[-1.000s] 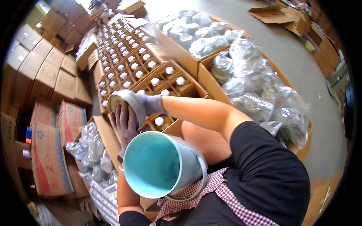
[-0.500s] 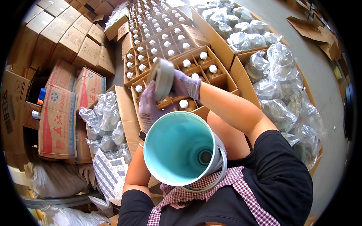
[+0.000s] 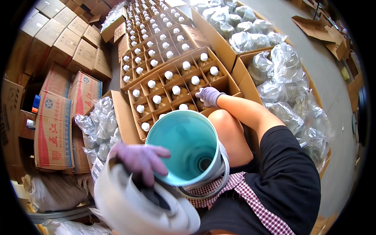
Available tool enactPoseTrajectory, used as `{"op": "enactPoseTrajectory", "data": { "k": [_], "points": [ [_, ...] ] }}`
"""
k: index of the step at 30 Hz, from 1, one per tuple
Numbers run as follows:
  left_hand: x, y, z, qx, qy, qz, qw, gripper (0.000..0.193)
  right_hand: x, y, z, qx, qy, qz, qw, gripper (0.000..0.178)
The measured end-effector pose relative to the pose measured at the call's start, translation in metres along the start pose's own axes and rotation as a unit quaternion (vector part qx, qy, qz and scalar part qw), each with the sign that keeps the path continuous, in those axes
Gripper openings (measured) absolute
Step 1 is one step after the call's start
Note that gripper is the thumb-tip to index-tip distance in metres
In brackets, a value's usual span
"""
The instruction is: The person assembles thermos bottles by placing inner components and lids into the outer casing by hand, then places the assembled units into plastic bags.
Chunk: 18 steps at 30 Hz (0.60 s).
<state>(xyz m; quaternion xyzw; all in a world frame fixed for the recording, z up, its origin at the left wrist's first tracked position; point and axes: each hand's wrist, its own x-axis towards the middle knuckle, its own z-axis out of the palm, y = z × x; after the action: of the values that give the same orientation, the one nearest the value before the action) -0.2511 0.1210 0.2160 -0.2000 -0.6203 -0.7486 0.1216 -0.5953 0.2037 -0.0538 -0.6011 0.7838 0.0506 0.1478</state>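
Note:
My left hand [image 3: 143, 159], in a purple glove, is at the lower left beside the bucket's mouth. It grips a large grey round thing [image 3: 113, 196] with a ringed rim, close to me and blurred; its kind is unclear. The pale blue-lined bucket [image 3: 178, 137] stands tilted at my lap, its inside facing up. My right hand [image 3: 209, 96], also gloved, reaches over the near edge of the divided carton [image 3: 231, 88]. Its fingers are curled in at a compartment, and what they hold is hidden. White-capped bottles [image 3: 176, 90] stand upright in the compartments.
More cartons of white-capped bottles [image 3: 162, 37] stretch away behind. Open boxes of plastic-wrapped goods stand at the right [image 3: 290, 90] and left [image 3: 102, 121]. Closed cartons [image 3: 55, 127] are stacked at the far left. A white sack [image 3: 55, 192] lies at lower left.
My left hand has brought the grey round thing from above the carton back toward me, past the bucket. My right hand has let go of it and lowered to the carton.

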Motion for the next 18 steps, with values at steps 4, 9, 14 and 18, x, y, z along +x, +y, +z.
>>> {"op": "enactPoseTrajectory", "data": {
  "k": [4,9,14,18],
  "points": [
    [0.032,-0.015,-0.012,-0.071,0.154,0.011,0.985,0.042,-0.028,-0.021,-0.120,0.001,0.118,0.036,0.992,0.049],
    [0.030,-0.077,-0.054,-0.095,0.151,0.188,0.966,0.039,-0.120,-0.054,-0.301,0.119,0.433,0.064,0.891,0.045],
    [0.054,-0.054,-0.026,-0.001,0.410,0.268,0.872,0.060,-0.167,-0.077,-0.279,0.334,0.566,-0.120,0.744,0.056],
    [0.038,-0.008,-0.050,0.169,0.377,0.302,0.859,0.035,-0.183,-0.113,-0.234,0.509,0.324,-0.248,0.758,0.114]
  ]
}}
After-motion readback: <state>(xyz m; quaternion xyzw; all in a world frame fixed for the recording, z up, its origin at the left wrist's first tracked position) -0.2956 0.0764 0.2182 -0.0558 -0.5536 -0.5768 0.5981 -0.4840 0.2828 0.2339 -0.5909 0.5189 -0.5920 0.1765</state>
